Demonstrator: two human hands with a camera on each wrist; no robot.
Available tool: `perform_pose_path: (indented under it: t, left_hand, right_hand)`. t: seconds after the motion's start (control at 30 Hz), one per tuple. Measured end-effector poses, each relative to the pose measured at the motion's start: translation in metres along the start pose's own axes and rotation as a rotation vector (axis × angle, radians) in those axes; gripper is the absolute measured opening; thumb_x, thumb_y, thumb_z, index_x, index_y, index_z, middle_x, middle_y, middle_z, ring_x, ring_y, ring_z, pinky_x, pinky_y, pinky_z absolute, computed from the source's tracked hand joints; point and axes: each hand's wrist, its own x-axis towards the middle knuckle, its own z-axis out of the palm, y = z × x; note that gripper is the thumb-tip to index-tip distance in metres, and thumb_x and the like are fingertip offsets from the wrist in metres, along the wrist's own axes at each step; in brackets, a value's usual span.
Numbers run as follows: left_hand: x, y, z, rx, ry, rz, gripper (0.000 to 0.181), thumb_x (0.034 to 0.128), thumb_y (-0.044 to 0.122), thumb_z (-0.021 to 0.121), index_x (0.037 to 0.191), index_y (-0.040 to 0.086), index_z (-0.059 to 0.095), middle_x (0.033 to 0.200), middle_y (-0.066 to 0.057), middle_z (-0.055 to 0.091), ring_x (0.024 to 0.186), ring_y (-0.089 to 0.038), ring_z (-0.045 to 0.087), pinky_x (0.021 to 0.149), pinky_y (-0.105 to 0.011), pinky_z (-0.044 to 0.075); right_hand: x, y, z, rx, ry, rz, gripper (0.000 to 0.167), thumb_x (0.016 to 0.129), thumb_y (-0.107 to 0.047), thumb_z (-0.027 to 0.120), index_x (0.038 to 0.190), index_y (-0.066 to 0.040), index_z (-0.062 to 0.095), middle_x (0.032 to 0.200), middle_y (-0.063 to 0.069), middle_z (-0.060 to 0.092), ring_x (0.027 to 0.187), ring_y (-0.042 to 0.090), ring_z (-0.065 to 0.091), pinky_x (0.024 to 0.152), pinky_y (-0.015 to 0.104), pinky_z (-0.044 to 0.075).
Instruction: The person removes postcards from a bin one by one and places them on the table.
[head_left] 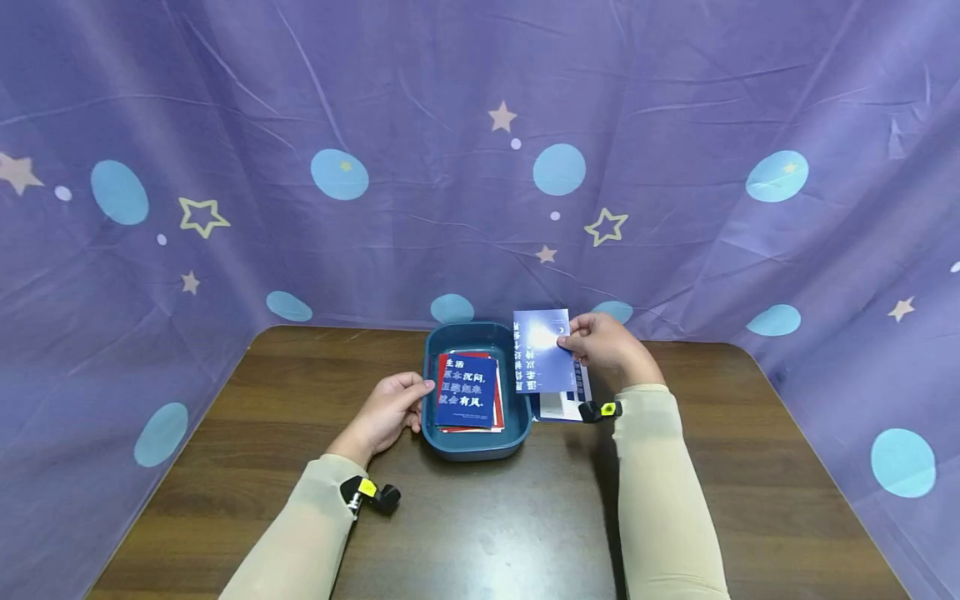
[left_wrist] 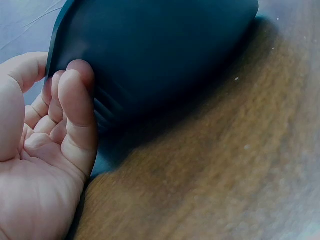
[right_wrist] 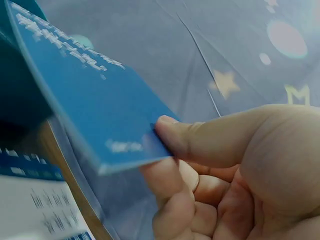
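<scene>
A dark teal plastic bin (head_left: 476, 455) stands on the table, holding a stack of cards topped by a blue card with white writing (head_left: 467, 392). My left hand (head_left: 390, 410) grips the bin's left wall, thumb at the rim and fingers curled against the outside; the left wrist view shows this hand (left_wrist: 50, 135) close up. Between thumb and fingers my right hand (head_left: 607, 346) pinches the edge of another blue card (head_left: 542, 367), raised beside the bin's right wall. That card (right_wrist: 95, 110) hangs tilted in the right wrist view.
Right of the bin, partly under the raised card, lies a white and blue printed item (head_left: 561, 407). The wooden table (head_left: 300, 367) ends at the back against a purple curtain (head_left: 420, 167) with stars and dots.
</scene>
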Motion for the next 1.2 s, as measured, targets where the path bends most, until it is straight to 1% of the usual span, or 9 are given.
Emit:
perform_pose_path:
  t: [0.07,0.17,0.3,0.4,0.5,0.63,0.77,1.1,1.2]
  left_hand:
    - [0.0,-0.001,-0.001,-0.002,-0.001,0.0,0.024,0.1155,0.017,0.063,0.094,0.006,0.063,0.067,0.004,0.061,0.05,-0.008,0.057,0.047,-0.02,0.053]
    - [0.0,0.0,0.0,-0.003,0.005,0.0,0.024,0.1158,0.017,0.063,0.094,0.005,0.062,0.067,0.004,0.061,0.05,-0.008,0.057,0.047,-0.02,0.053]
    - [0.0,0.001,0.0,0.002,0.007,0.001,0.025,0.1161,0.016,0.062,0.094,0.005,0.062,0.067,0.004,0.061,0.05,-0.008,0.057,0.047,-0.02,0.053]
    - [-0.001,0.0,-0.001,0.0,0.01,0.002,0.024,0.1159,0.016,0.062,0.094,0.005,0.062,0.067,0.004,0.06,0.05,-0.008,0.056,0.047,-0.02,0.052]
    - [0.0,0.0,-0.001,-0.003,0.01,0.006,0.024,0.1155,0.015,0.062,0.093,0.006,0.062,0.067,0.004,0.059,0.051,-0.008,0.055,0.047,-0.02,0.052]
    - [0.0,-0.001,-0.001,-0.006,0.008,0.009,0.024,0.1155,0.015,0.062,0.093,0.006,0.062,0.067,0.004,0.059,0.051,-0.008,0.055,0.047,-0.02,0.052]
    - [0.0,-0.002,-0.001,-0.008,0.007,0.007,0.024,0.1155,0.015,0.062,0.093,0.006,0.062,0.068,0.004,0.059,0.051,-0.008,0.055,0.047,-0.021,0.052]
    - [0.002,-0.002,-0.001,0.003,-0.001,0.0,0.024,0.1154,0.017,0.063,0.095,0.006,0.062,0.069,0.004,0.059,0.052,-0.008,0.056,0.048,-0.02,0.053]
    - [0.002,-0.002,-0.001,0.003,-0.004,-0.001,0.024,0.1155,0.017,0.063,0.095,0.006,0.062,0.068,0.004,0.06,0.051,-0.008,0.056,0.048,-0.02,0.053]
  right_hand:
    - [-0.002,0.007,-0.006,0.002,0.009,0.018,0.016,0.109,-0.013,0.077,0.102,-0.002,0.067,0.078,-0.005,0.065,0.074,0.014,0.064,0.066,0.026,0.058]
    - [-0.004,0.018,-0.014,0.005,0.017,0.057,0.016,0.109,-0.014,0.077,0.104,-0.003,0.067,0.083,-0.003,0.066,0.079,0.016,0.065,0.074,0.03,0.062]
    - [-0.006,0.033,-0.022,0.028,0.014,0.103,0.016,0.109,-0.015,0.077,0.103,-0.005,0.065,0.083,-0.003,0.064,0.08,0.016,0.065,0.075,0.031,0.06]
    - [-0.006,0.041,-0.025,0.063,-0.008,0.127,0.017,0.108,-0.015,0.077,0.102,-0.006,0.065,0.08,-0.004,0.063,0.075,0.014,0.065,0.07,0.029,0.057]
    - [-0.006,0.046,-0.025,0.055,-0.039,0.149,0.016,0.108,-0.015,0.077,0.102,-0.004,0.067,0.077,-0.004,0.065,0.071,0.013,0.064,0.065,0.027,0.053]
    - [-0.007,0.052,-0.025,-0.007,-0.085,0.178,0.019,0.109,-0.018,0.077,0.102,-0.002,0.07,0.074,-0.001,0.068,0.067,0.012,0.06,0.062,0.026,0.048]
    - [-0.007,0.057,-0.022,-0.036,-0.108,0.219,0.022,0.108,-0.021,0.079,0.103,-0.001,0.07,0.074,0.002,0.07,0.068,0.014,0.06,0.064,0.027,0.049]
    - [-0.002,0.059,-0.009,-0.173,-0.038,0.289,0.023,0.103,-0.02,0.083,0.091,-0.006,0.07,0.071,0.003,0.073,0.065,0.012,0.071,0.062,0.027,0.06]
    - [0.002,0.058,-0.005,-0.236,-0.009,0.301,0.024,0.101,-0.022,0.084,0.09,-0.005,0.072,0.068,0.004,0.073,0.062,0.013,0.071,0.058,0.026,0.059]
